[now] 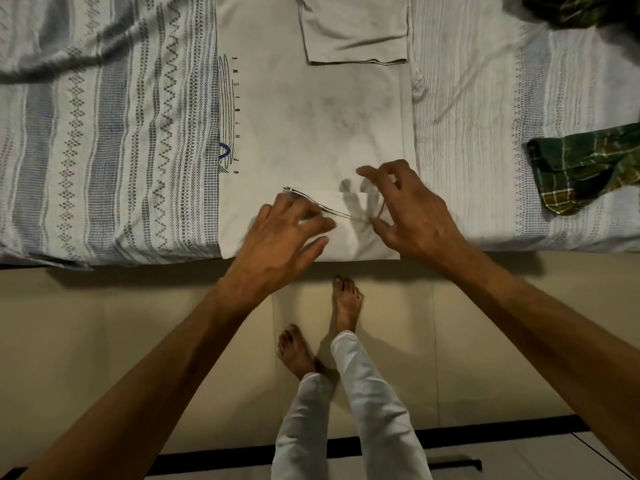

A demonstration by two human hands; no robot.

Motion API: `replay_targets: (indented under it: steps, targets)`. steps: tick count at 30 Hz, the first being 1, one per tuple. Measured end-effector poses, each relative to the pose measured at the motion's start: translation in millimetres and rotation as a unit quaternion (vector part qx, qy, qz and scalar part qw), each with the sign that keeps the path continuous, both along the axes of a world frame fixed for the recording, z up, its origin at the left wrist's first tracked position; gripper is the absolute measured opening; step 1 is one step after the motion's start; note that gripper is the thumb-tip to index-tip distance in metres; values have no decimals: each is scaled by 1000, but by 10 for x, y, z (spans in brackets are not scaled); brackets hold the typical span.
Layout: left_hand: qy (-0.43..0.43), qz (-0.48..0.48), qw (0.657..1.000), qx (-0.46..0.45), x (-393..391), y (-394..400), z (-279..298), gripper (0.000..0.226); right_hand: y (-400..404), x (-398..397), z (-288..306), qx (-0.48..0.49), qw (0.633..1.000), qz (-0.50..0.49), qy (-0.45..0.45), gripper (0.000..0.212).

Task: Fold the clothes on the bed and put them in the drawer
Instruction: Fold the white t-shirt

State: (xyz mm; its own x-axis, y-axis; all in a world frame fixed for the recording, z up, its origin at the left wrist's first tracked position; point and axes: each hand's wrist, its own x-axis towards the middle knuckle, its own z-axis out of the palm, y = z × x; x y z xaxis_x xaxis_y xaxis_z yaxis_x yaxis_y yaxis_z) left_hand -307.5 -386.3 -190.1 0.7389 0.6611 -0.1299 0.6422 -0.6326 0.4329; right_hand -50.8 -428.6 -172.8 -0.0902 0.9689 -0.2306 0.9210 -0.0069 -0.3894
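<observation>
A white T-shirt (311, 116) lies flat on the bed, folded into a long strip with a sleeve folded over at the far end (356, 29). Its dark-trimmed collar (332, 213) is at the near edge of the bed. My left hand (284, 237) rests on the shirt by the collar with its fingers nearly straight, the fingertips at the collar's left end. My right hand (412, 209) hovers just right of the collar, fingers spread and loosely bent, holding nothing; its shadow falls on the cloth.
The bed has a grey-and-white patterned sheet (104, 150). A green plaid garment (585, 171) lies crumpled at the right, and another dark plaid piece (581, 8) at the far right corner. My bare feet (346, 303) stand on beige floor tiles. A pale, dark-edged furniture front (453, 464) is behind my legs.
</observation>
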Motion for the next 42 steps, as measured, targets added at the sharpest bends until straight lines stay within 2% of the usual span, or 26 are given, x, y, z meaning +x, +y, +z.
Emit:
replay_targets:
  steps: [3, 6, 8, 9, 11, 13, 15, 18, 19, 21, 22, 24, 26, 28, 30, 33, 37, 39, 42]
  targets:
    - [34, -4, 999, 0, 141, 104, -6, 50, 56, 40, -42, 54, 990, 93, -92, 62]
    - [80, -10, 996, -24, 203, 197, -71, 63, 72, 0, -100, 41, 977, 122, -169, 72]
    - [96, -16, 994, -39, 198, 206, -121, 66, 90, -80, -120, 40, 973, 111, -198, 64]
    - [98, -16, 994, -39, 183, 203, -141, 67, 120, -114, -130, 43, 977, 82, -193, 55]
    - [95, -6, 995, -36, 120, 202, -161, 67, 220, -143, -120, 47, 990, -25, -130, 36]
    - [88, 7, 995, -41, 32, 210, -179, 68, 332, -90, -87, 17, 988, -149, -45, 28]
    - [81, 11, 996, -44, -69, 208, -180, 75, 415, -26, -41, -13, 976, -215, -6, 22]
    - [67, -15, 998, -6, -260, 147, -149, 102, 402, 3, 0, 19, 976, -200, -82, 41]
    - [66, -38, 997, 16, -333, 111, -147, 110, 356, 5, 20, 57, 978, -164, -115, 48]
    - [84, -83, 992, 52, -488, 38, -160, 118, 199, -7, 29, 109, 987, -14, -116, 62]
    - [100, -98, 988, 64, -553, 5, -176, 117, 74, -21, 14, 95, 987, 84, -97, 74]
    - [130, -110, 982, 84, -628, -62, -218, 108, -223, -80, -61, 30, 962, 248, -112, 99]
    - [135, -108, 980, 102, -629, -120, -267, 91, -502, -123, -184, -8, 931, 322, -172, 105]
    - [124, -89, 981, 121, -586, -141, -300, 75, -645, -134, -298, -12, 929, 304, -211, 100]
    - [121, -61, 983, 123, -533, -125, -307, 71, -648, -145, -350, 13, 948, 243, -205, 93]
    - [128, -39, 985, 108, -485, -75, -305, 78, -562, -193, -401, 27, 961, 171, -215, 98]
    - [170, -52, 978, 107, -476, -67, -315, 111, -478, -166, -430, 24, 958, 166, -231, 118]
    - [182, -34, 975, 125, -436, -111, -326, 107, -471, -173, -439, 25, 957, 166, -238, 124]
    - [173, -4, 975, 142, -377, -140, -353, 93, -482, -232, -489, 43, 954, 152, -257, 115]
